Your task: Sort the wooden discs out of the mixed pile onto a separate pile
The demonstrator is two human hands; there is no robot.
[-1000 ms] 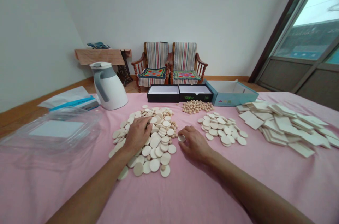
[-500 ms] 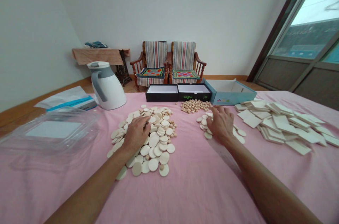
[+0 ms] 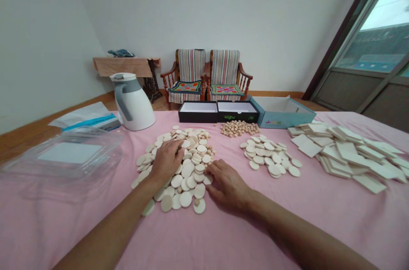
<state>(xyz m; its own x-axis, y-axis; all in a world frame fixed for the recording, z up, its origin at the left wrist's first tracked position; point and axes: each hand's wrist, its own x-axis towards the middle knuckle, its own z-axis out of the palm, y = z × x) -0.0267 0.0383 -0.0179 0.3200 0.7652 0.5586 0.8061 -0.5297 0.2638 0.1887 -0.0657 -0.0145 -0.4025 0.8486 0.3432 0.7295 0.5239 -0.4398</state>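
A heap of pale round wooden discs (image 3: 188, 170) lies on the pink cloth, with small wooden beads mixed in, mostly along its right side. My left hand (image 3: 168, 158) rests on the heap's upper left, its fingers curled inward; whatever they hold is hidden. At the heap's right edge is my right hand (image 3: 228, 187), thumb and fingers apart on either side of a single wooden disc (image 3: 208, 179). A smaller group of wooden discs (image 3: 270, 155) lies farther right. Behind it sits a pile of wooden beads (image 3: 239, 128).
Two black boxes (image 3: 198, 116) and a blue box (image 3: 286, 119) stand along the far edge. Square wooden tiles (image 3: 347, 150) are heaped at the right. On the left are a white jug (image 3: 136, 106), a clear plastic container (image 3: 68, 153) and a blue-and-white packet (image 3: 92, 123).
My right hand has moved left from the smaller disc group to the right edge of the big heap. My left hand stays on the heap. The view has shifted slightly.
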